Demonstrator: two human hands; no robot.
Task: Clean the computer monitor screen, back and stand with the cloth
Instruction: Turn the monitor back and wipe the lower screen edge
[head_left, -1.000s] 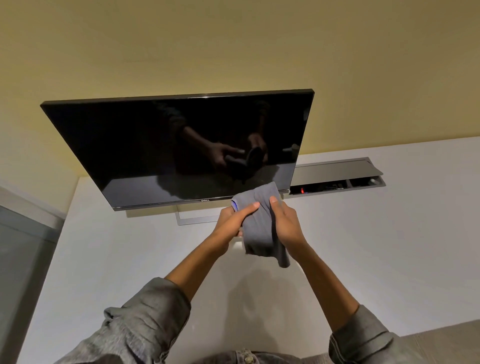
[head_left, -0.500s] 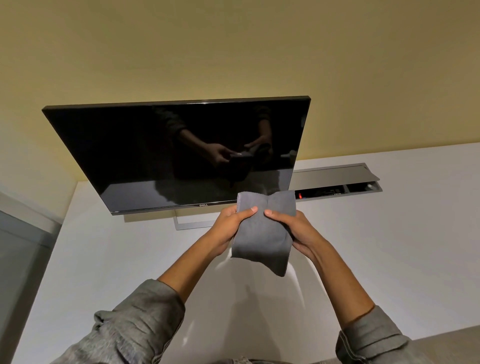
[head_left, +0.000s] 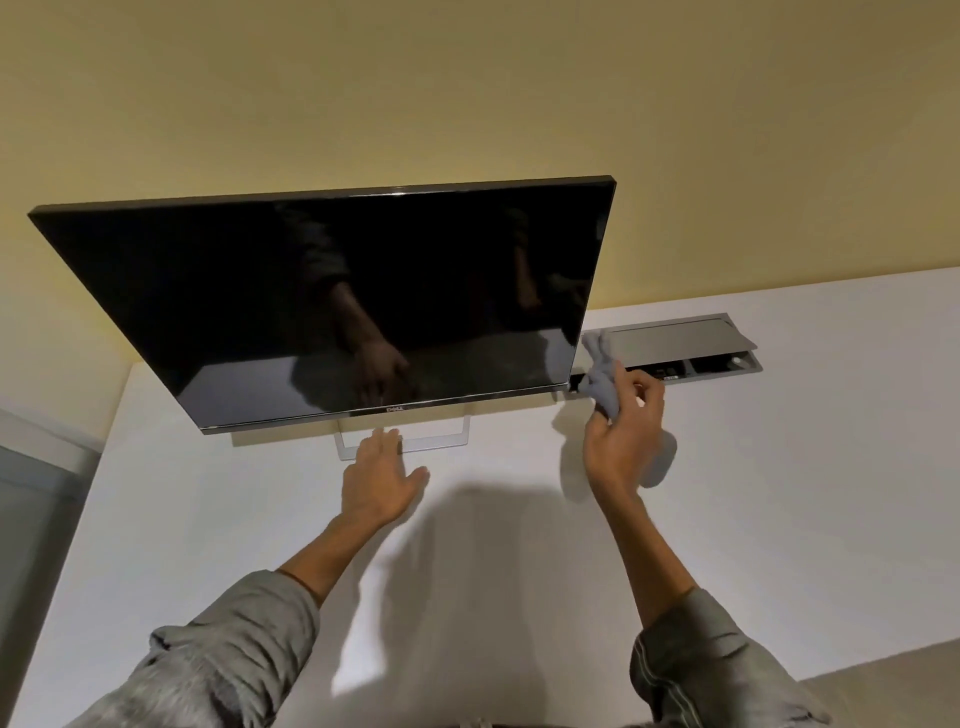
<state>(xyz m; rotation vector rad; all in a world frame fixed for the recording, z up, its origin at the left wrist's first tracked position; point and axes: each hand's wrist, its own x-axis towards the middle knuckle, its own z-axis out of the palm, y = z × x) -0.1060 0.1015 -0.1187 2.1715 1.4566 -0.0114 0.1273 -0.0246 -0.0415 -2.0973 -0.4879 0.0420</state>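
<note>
The monitor (head_left: 332, 306) is blocking the desk's (head_left: 779, 493) back left part. Bare surface is lying open along the front edge and right side, up to the cable box (head_left: 691, 348) at the back edge.

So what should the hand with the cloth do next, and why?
Probably bring the right hand left, so the bunched grey cloth meets the screen's lower right corner. The cloth is off the monitor, beside its right edge. The left hand lies flat, fingertips on the stand, seemingly ready to steady it.
</note>
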